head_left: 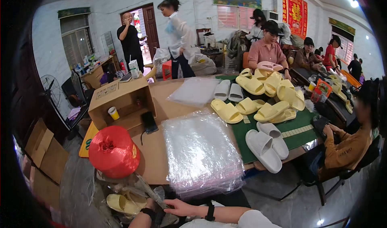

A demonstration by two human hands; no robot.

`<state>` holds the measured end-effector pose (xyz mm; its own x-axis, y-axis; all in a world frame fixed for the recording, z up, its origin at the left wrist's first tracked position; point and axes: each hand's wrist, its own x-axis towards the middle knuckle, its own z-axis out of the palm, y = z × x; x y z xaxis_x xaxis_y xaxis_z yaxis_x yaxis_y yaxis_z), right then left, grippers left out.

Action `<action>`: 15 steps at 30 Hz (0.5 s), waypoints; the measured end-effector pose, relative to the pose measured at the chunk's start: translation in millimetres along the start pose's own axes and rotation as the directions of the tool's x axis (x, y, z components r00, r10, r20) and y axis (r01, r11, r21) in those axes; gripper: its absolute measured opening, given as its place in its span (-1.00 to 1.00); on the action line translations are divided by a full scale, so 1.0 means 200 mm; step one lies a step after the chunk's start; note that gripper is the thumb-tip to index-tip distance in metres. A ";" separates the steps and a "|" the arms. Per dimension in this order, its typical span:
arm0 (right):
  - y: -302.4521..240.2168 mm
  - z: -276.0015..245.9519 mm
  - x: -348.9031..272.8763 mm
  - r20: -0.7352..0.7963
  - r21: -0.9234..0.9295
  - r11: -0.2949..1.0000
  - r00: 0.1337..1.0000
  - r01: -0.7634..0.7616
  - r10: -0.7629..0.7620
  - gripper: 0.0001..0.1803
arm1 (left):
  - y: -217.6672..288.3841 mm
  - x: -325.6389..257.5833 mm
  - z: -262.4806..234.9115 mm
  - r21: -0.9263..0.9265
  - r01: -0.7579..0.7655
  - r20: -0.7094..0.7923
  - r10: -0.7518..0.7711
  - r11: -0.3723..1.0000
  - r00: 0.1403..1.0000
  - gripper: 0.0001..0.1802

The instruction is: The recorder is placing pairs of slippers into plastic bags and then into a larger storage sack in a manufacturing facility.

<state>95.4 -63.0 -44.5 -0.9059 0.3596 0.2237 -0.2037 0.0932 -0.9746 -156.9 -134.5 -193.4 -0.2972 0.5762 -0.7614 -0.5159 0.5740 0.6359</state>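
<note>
Your right hand (pixel 181 207) lay unclenched on a plastic bag (pixel 141 187) holding yellow slippers (pixel 123 203) below the counter's (pixel 157 163) near edge; your left hand's (pixel 155 216) grip could not be told.

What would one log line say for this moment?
left hand: in clear plastic bag | right hand: on bag | inside: yellow foam slipper | beside: red twine spool

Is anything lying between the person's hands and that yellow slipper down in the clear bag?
Only the clear plastic bag itself. The yellow slipper lies inside it, left of both hands. The right hand reaches toward the bag, and the left hand is at its edge. Nothing else visibly intervenes.
</note>
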 end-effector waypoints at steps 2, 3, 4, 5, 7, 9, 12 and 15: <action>0.04 -0.01 0.01 0.035 0.069 0.997 0.999 -0.037 0.035 -0.65 | -0.03 0.11 0.06 -0.014 -0.007 0.050 0.007 1.000 0.999 -0.66; 0.05 0.01 0.01 0.025 0.081 0.996 0.999 0.036 -0.038 -0.64 | -0.02 0.14 0.07 -0.024 -0.015 0.070 0.017 1.000 0.997 -0.66; 0.05 -0.03 0.00 0.092 -0.014 0.996 0.992 -0.088 0.088 -0.62 | -0.02 0.18 0.08 -0.034 -0.024 0.090 0.027 0.999 0.996 -0.66; 0.10 -0.02 0.00 0.050 -0.006 0.999 0.998 -0.039 0.039 -0.61 | -0.01 0.20 0.09 -0.037 -0.032 0.110 0.036 0.999 0.993 -0.65; 0.11 -0.05 -0.03 0.038 -0.039 0.997 0.997 -0.061 0.062 -0.62 | 0.02 0.24 0.08 -0.040 -0.046 0.144 0.052 0.998 0.988 -0.64; 0.04 -0.08 -0.08 0.066 -0.114 0.988 0.992 -0.104 0.112 -0.58 | 0.05 0.26 0.03 -0.042 -0.062 0.170 0.068 0.997 0.983 -0.63; 0.00 -0.10 -0.09 -0.003 -0.223 0.974 0.999 -0.047 0.048 -0.69 | 0.31 0.27 0.00 -0.051 -0.140 0.209 0.147 0.989 0.967 -0.62; -0.06 -0.06 -0.14 -0.090 -0.312 0.950 0.996 -0.012 -0.017 -0.76 | 0.40 0.27 0.02 -0.073 -0.172 0.249 0.185 0.982 0.950 -0.60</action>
<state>128.7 -63.3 -38.7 -0.8652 0.4403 0.2400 -0.0663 0.3740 -0.9251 -211.2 -55.4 -183.4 -0.1778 0.7992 -0.5742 -0.5144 0.4219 0.7466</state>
